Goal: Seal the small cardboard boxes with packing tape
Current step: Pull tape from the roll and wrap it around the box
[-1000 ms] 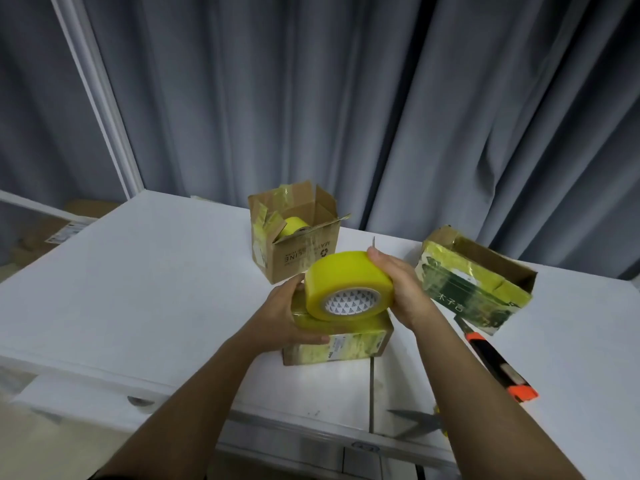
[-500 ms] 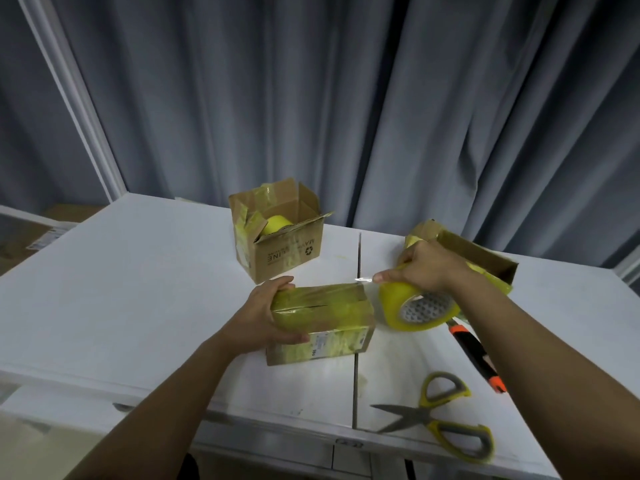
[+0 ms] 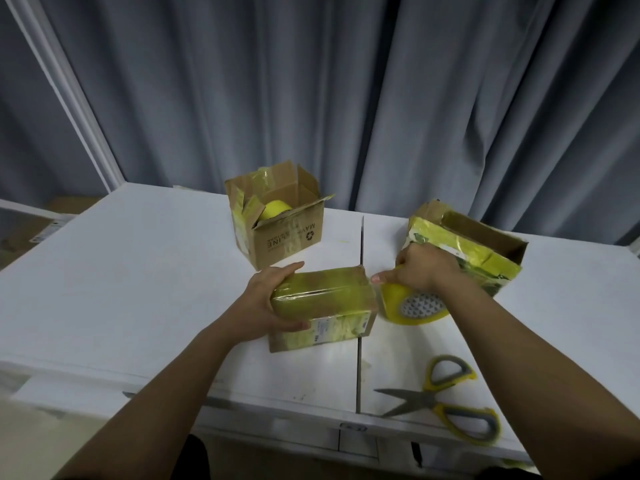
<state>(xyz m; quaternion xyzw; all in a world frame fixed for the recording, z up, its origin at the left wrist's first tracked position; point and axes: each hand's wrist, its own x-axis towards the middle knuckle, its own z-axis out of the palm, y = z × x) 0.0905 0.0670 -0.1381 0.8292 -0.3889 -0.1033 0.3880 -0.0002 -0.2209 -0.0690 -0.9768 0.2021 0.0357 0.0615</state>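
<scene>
- Closed small box lies near the worktop's front edge, just left of the seam between the two white panels; top and sides wrapped in yellowish tape, a printed label on the near face.
- Left hand grips the box's left end: fingers curled over the far top edge, thumb on the near face.
- Tape roll rests on the worktop at the box's 3 o'clock, just beside its right end, white core facing the camera.
- Right hand closes its grip over the top of the roll; thumb tip points toward the box's upper right corner. Whether a strip of tape runs from roll to box cannot be told.
- Open brown box at 12 o'clock from the closed box, flaps up, a yellow roll inside.
- Open taped box at 2 o'clock, behind the right hand, mouth tilted toward the curtain.
- Scissors with yellow-grey handles at 5 o'clock, blades parted, near the front edge.
</scene>
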